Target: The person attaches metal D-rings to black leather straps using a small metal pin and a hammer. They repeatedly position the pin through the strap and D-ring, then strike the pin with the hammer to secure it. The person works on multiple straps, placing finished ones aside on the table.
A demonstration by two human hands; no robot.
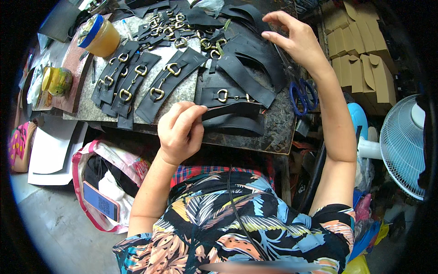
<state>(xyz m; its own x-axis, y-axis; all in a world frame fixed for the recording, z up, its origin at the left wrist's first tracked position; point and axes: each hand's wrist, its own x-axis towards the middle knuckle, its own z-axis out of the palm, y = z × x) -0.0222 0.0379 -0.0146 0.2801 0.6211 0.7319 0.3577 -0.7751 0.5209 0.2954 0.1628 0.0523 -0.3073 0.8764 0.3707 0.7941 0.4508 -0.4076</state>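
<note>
1. Cardboard boxes (360, 75) stand beyond the right edge of the tabletop (277, 134).
2. I see a black strip (235, 109) at the near edge, its left end pinched in the left hand (181, 130).
3. My right hand (301, 43) is open and empty, near black straps (248, 17) toward the far right corner.
4. I judge the strip light, bendy, slightly slick: best held by its ends.

left hand (181, 130) near, kinda curled into a pinch, right hand (299, 43) way out far right, loosely spread, right arm (338, 123) slightly bent
</note>
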